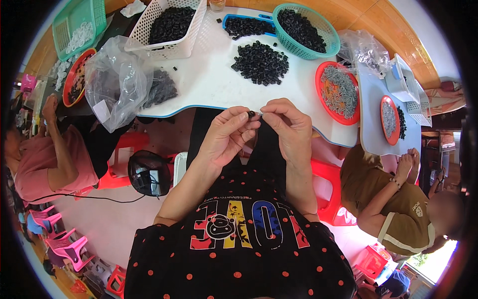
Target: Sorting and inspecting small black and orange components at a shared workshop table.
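Note:
My left hand (223, 137) pinches a small black plastic piece (251, 114) between thumb and fingertips, just off the table's near edge. Against it my right hand (290, 127) pinches a tiny silvery-grey piece (260, 113), too small to make out fully. The two pieces meet or nearly meet. Beyond my hands, a pile of small black plastic pieces (260, 64) lies on the white table (204, 79). A red tray (318, 75) of small slender grey pieces sits to the right of my right hand.
Black pieces also fill a white basket (191, 41), a green basket (329, 49) and a blue tray (272, 27). Clear plastic bags lie at left (117, 74) and right (367, 50). Co-workers sit on the left (55, 159) and the right (383, 194). A small fan (144, 172) stands left of me.

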